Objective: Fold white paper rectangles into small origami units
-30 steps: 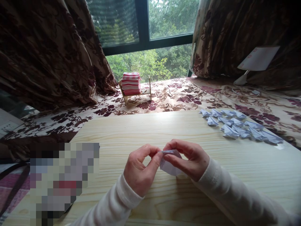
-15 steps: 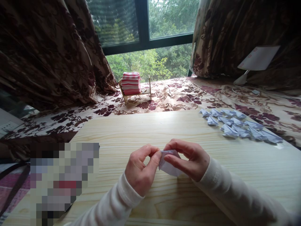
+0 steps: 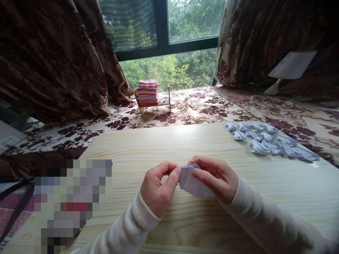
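A folded piece of white paper [image 3: 195,184], with faint printed marks along its left part, is held between both hands over the wooden table [image 3: 164,144]. My left hand [image 3: 160,188] is closed, its thumb and index finger pinching the paper's upper left corner. My right hand [image 3: 217,178] grips the upper right part, thumb on the near face and fingers behind, where they are partly hidden. Several folded paper pieces [image 3: 261,146] of pointed shape lie grouped at the table's far right corner.
Behind the table, a small wooden stand [image 3: 152,104] bears a stack of pink and white folded cloths [image 3: 147,93]. A white lamp [image 3: 292,65] stands at the back right. A blurred-out patch [image 3: 74,201] covers something at the table's left.
My right hand has shifted slightly right along the paper, so more of its face shows. The left hand keeps its pinch on the corner.
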The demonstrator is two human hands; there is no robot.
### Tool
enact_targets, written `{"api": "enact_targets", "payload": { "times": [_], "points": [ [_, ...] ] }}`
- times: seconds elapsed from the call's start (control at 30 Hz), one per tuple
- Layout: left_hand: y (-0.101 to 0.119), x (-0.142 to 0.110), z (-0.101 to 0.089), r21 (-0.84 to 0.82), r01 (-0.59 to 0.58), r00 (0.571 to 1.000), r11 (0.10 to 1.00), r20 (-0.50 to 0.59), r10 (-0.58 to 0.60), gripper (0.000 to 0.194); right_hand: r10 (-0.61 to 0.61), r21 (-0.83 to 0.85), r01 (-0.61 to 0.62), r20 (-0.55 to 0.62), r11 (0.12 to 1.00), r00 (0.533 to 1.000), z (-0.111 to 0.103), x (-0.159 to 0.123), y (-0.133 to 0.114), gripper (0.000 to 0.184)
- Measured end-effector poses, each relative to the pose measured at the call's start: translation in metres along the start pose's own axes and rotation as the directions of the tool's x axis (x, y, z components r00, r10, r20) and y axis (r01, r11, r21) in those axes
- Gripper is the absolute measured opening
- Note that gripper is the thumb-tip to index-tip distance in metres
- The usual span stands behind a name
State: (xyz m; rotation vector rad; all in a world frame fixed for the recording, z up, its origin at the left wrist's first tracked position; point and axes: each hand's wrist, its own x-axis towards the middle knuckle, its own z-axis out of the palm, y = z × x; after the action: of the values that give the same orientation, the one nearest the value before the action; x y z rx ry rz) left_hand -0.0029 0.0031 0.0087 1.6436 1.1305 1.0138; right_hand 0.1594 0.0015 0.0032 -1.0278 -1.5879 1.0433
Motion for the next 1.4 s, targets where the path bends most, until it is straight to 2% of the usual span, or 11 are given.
{"api": "enact_targets", "payload": {
  "times": [0.2,0.6,0.87,1.0,1.07,1.17,1.27,1.33,1.4],
  "points": [
    [0.0034,-0.0018,0.0004,0.031,-0.025,1.000,0.999,0.013,0.024,0.021,-0.011,-0.025,0.010,-0.030,1.000,0.999,0.0019,-0.0004,0.0064,0.012],
    [0.0079,-0.0020,0.0005,0.131,-0.140,0.990,0.981,0.031,0.137,0.021,0.008,-0.048,-0.009,-0.030,0.999,1.000,0.0022,0.0000,0.0071,0.025],
    [0.0033,-0.0038,-0.0006,0.298,-0.252,0.967,0.921,0.045,0.251,0.019,-0.041,-0.109,0.040,-0.003,0.993,0.999,0.0028,-0.0009,0.0036,0.016],
    [0.0034,-0.0049,0.0001,0.368,-0.327,0.943,0.871,0.064,0.327,0.019,-0.140,-0.157,0.140,0.013,0.978,0.990,0.0035,-0.0008,0.0034,0.017],
    [0.0041,-0.0049,-0.0002,0.370,-0.327,0.941,0.870,0.049,0.333,0.019,-0.159,-0.146,0.161,0.022,0.976,0.987,0.0030,-0.0002,0.0042,0.018],
    [0.0045,-0.0039,-0.0012,0.368,-0.307,0.948,0.878,0.039,0.315,0.020,-0.095,-0.084,0.099,0.046,0.992,0.994,0.0004,0.0012,0.0067,0.020],
    [0.0038,-0.0020,-0.0020,0.365,-0.295,0.953,0.883,0.051,0.297,0.020,-0.084,-0.101,0.091,0.067,0.991,0.994,-0.0033,0.0029,0.0081,0.019],
    [0.0039,-0.0005,-0.0019,0.333,-0.261,0.963,0.906,0.026,0.268,0.016,-0.083,-0.115,0.088,0.053,0.989,0.995,-0.0053,0.0036,0.0073,0.018],
    [0.0048,0.0007,-0.0014,0.289,-0.225,0.972,0.931,-0.004,0.236,0.012,-0.035,-0.077,0.035,0.001,0.996,0.999,-0.0063,0.0040,0.0062,0.018]
  ]
}}
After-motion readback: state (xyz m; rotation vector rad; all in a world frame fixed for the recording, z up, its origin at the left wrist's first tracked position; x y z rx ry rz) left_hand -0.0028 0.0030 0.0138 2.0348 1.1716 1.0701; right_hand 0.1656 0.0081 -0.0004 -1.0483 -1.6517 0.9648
